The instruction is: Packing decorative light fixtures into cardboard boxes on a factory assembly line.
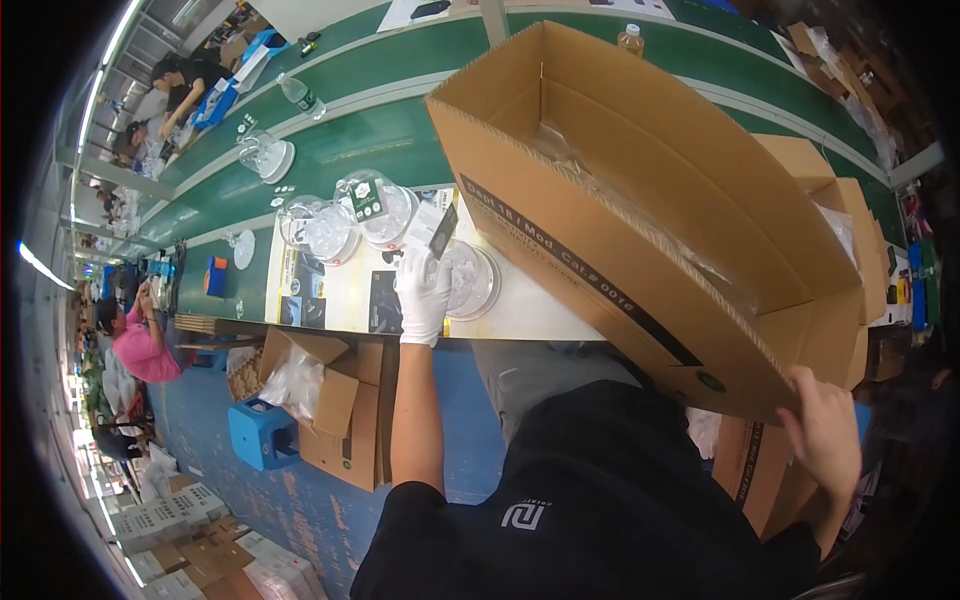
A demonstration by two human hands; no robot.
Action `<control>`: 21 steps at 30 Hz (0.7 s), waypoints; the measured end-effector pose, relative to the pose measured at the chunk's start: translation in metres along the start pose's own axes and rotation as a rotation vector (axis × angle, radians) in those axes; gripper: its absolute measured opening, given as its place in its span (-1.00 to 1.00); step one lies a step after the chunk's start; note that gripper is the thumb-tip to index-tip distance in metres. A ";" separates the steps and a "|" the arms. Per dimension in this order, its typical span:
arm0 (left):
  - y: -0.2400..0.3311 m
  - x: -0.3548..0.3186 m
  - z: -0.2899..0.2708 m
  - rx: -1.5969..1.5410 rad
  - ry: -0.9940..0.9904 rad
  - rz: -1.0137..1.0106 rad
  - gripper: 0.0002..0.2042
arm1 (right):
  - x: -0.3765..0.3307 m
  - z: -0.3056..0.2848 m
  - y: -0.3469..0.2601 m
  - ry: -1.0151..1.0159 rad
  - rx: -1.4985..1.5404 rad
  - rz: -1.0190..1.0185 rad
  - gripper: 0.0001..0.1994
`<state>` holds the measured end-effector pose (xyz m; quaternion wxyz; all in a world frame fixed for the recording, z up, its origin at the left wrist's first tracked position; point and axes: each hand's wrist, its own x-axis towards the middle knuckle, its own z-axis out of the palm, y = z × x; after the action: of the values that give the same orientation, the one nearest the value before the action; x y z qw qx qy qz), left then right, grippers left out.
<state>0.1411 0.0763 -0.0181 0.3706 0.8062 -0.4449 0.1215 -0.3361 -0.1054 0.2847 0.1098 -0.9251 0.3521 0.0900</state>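
Observation:
My left hand (424, 300), in a white glove, is at the near edge of the workbench. Its fingers close around the side of a clear plastic domed item (472, 282) on a round base. A white and dark card (432, 232) sticks up at the fingertips; the exact grip is partly hidden. Bare, my right hand (822, 425) grips the near right rim of a large open cardboard box (570, 255), thumb over the edge. The box is tilted across the bench, with clear plastic inside it. Beside my left hand stand two more clear domed items (385, 212), one with a green card.
Another clear domed item (265, 157) and a plastic bottle (300, 95) stand farther back on the green bench (380, 140). Below left are a blue stool (262, 435) and an open carton (335, 400). Several people work at the left, one in pink (147, 345).

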 end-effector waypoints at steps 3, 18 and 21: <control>0.027 0.012 -0.012 0.239 0.069 -0.014 -0.80 | 0.034 0.031 -0.032 0.128 0.145 -0.080 -0.61; -0.036 0.017 -0.092 0.147 -0.107 0.075 -0.84 | 0.060 0.021 -0.004 0.220 0.133 -0.445 -0.63; -0.055 0.017 -0.098 0.300 -0.220 0.105 -0.80 | 0.059 0.020 -0.011 0.237 0.144 -0.490 -0.65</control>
<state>0.2081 0.1531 0.0324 0.1885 0.8365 -0.5011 0.1167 -0.2875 -0.1296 0.2524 0.1519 -0.9766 0.1338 -0.0734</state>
